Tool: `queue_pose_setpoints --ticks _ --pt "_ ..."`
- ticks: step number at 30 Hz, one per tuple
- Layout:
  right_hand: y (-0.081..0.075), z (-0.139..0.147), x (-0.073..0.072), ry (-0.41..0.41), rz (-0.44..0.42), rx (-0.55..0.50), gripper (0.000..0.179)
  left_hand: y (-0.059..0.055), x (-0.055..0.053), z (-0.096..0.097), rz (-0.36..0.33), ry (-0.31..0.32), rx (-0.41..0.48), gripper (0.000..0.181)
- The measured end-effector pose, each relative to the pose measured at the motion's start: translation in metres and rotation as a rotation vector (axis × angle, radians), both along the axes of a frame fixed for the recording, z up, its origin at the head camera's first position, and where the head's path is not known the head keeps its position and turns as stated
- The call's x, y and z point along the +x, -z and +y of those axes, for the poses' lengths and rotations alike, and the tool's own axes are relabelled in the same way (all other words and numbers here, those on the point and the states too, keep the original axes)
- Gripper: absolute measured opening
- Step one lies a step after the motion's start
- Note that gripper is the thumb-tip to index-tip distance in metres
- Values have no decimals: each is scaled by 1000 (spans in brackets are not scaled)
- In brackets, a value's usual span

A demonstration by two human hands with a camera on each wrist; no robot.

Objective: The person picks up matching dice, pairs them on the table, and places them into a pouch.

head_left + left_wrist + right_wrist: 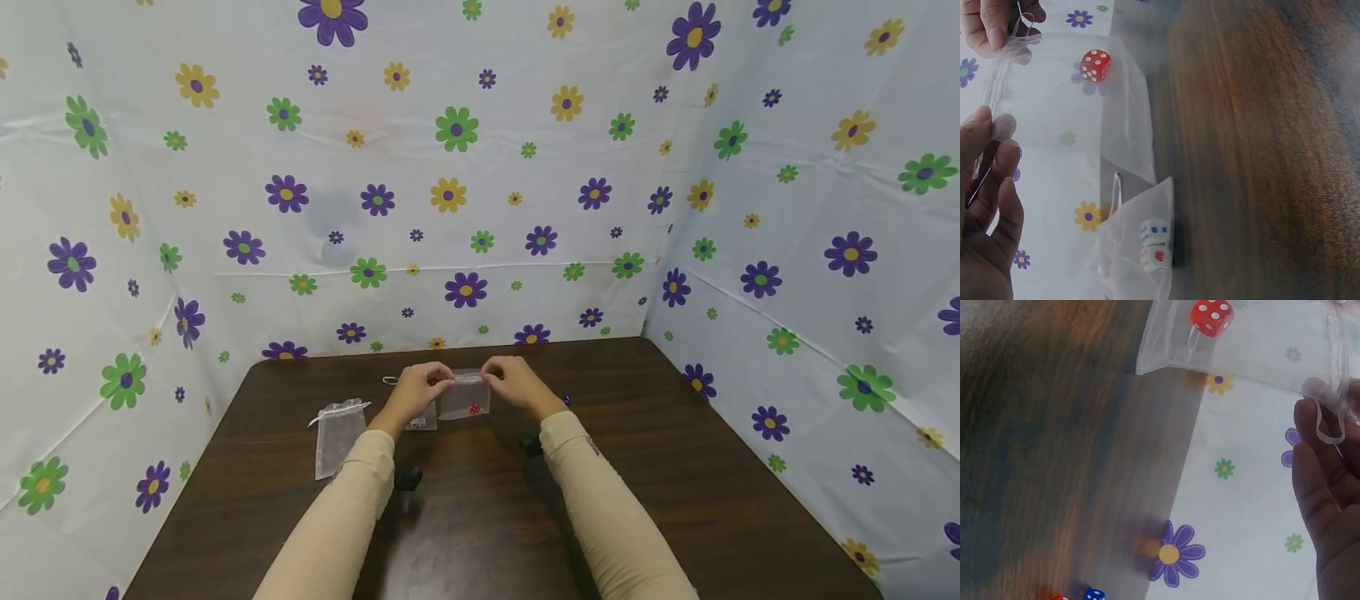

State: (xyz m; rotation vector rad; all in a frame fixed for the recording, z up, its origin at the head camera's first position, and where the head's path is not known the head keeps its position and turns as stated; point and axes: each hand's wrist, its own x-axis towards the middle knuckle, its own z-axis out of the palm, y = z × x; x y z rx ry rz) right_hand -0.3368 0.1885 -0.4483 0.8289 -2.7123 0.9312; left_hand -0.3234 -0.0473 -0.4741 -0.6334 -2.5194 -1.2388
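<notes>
Between my hands hangs a small sheer white drawstring bag (457, 403), held by its gathered top edge. Inside it, low in the bag, sits one red die (1095, 65) with white dots. My left hand (424, 392) pinches one top corner between thumb and fingers. The opposite corner is pinched by my right hand (517, 385), where a loop of drawstring (1330, 428) dangles by the fingers. Just behind my left hand, a second sheer bag (1129, 250) holds white dice (1156, 245) with blue and red dots.
Further left on the dark wooden table (480, 533) lies a third sheer bag (341, 437), flat, with its white drawstring out. A blue die (1094, 594) and a red one (1062, 598) sit beyond my right wrist. Flowered sheets (450, 225) enclose the table.
</notes>
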Motion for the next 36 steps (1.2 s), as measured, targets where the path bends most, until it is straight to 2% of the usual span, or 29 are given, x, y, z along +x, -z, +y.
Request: queue_pose_setpoints --ticks 11,20,27,32,36 --pt "-2 2 -3 -26 45 -36 7 -6 0 -2 15 0 3 5" --pt "-6 2 -2 -27 40 -55 8 -9 -1 -3 33 9 6 5" --pt "-2 5 0 -63 28 -53 7 -5 0 -4 33 37 -1 7" --pt "5 7 -2 -111 51 -56 7 -2 2 -4 44 54 7 5" --pt "6 7 -1 -113 39 -40 7 -2 2 -5 39 62 6 7"
